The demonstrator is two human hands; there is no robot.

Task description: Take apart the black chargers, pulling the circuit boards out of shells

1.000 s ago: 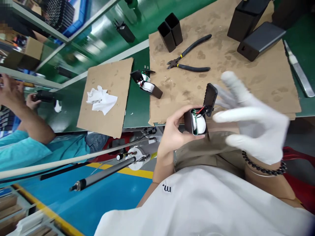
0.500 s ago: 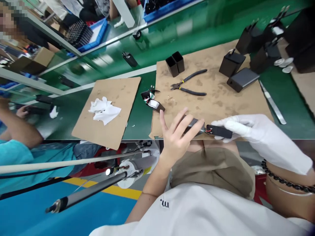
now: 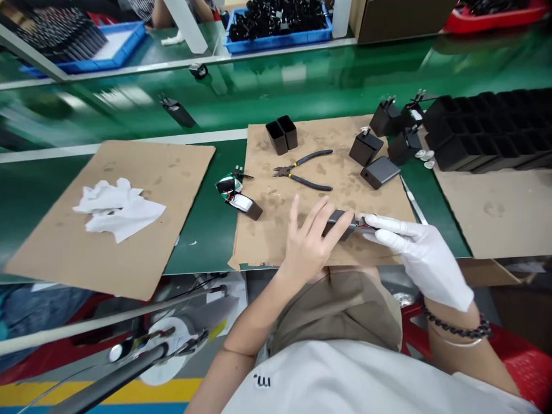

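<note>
Bare, my left hand (image 3: 308, 244) closes round a black plastic adapter case (image 3: 338, 223) just above the cardboard's front edge. My right hand (image 3: 409, 244), in a white glove, pinches a small black end piece (image 3: 366, 226) at the case's right end, its far side hidden by my fingers. Thin red wires show in the gap between the two parts. Beyond my hands lie diagonal cutting pliers (image 3: 284, 171) with their dark handles spread. Left of them is an opened adapter (image 3: 244, 202) with a white block and a green circuit board.
Two open black cases (image 3: 282, 135) stand behind the pliers. Several closed adapters (image 3: 382, 171) sit at right, near a slim knife (image 3: 414, 201) and rows of black cases (image 3: 487, 135). White gloves (image 3: 118, 204) lie on the left cardboard (image 3: 142, 259). A green conveyor belt (image 3: 233, 103) runs behind.
The view has swung right, bringing the rows of cases into sight. My right hand has turned the end piece, which now shows edge-on, nearer the case. My left hand keeps its hold.
</note>
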